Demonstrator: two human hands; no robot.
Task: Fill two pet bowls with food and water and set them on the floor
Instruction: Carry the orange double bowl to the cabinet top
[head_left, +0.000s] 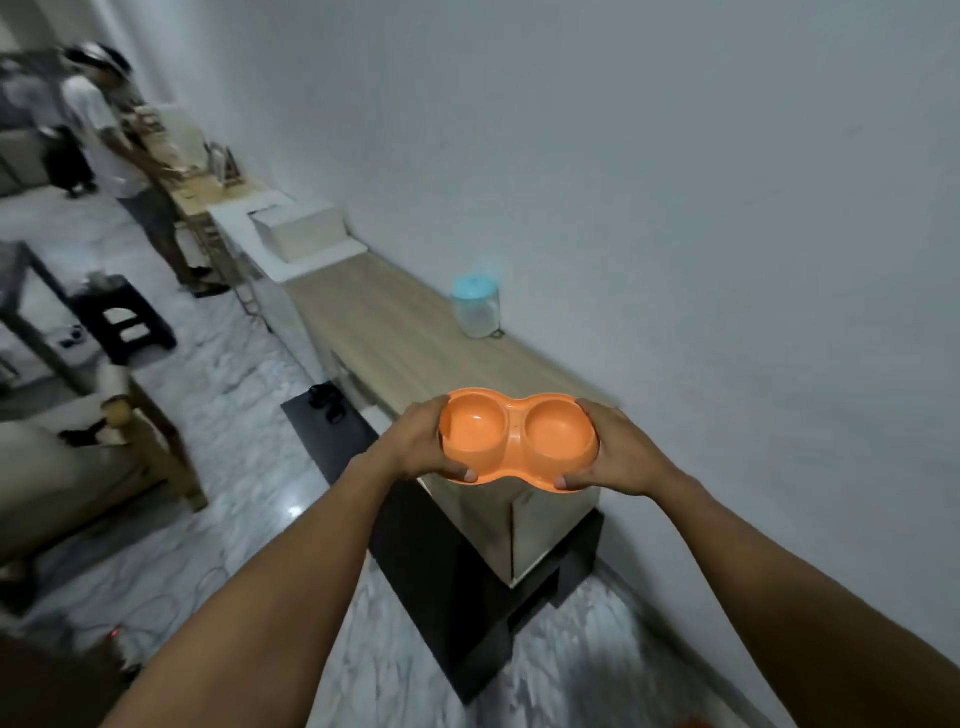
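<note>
Both ends of an empty orange plastic double pet bowl (518, 435) were clasped by left hand (422, 441) and right hand (618, 449); light, rigid, judged best held by its rim.

Two bare forearms, entering from about 7 and 5 o'clock and narrowing toward the middle of the view. No sleeves or cuffs visible anywhere along them: uncovered from the bottom edge up to the wrists. Smooth and slim in outline, widest at the lower edge, tapering evenly to the wrists. Left hand (422, 441) at roughly 9 o'clock of centre, right hand (621, 449) at roughly 3 o'clock, both ungloved. Short, plain fingernails visible on the thumbs, unpainted as far as can be told. Wrists and fingers bare of any jewellery or strap on the sides that show. Fine detail softened by slight blur.
</note>
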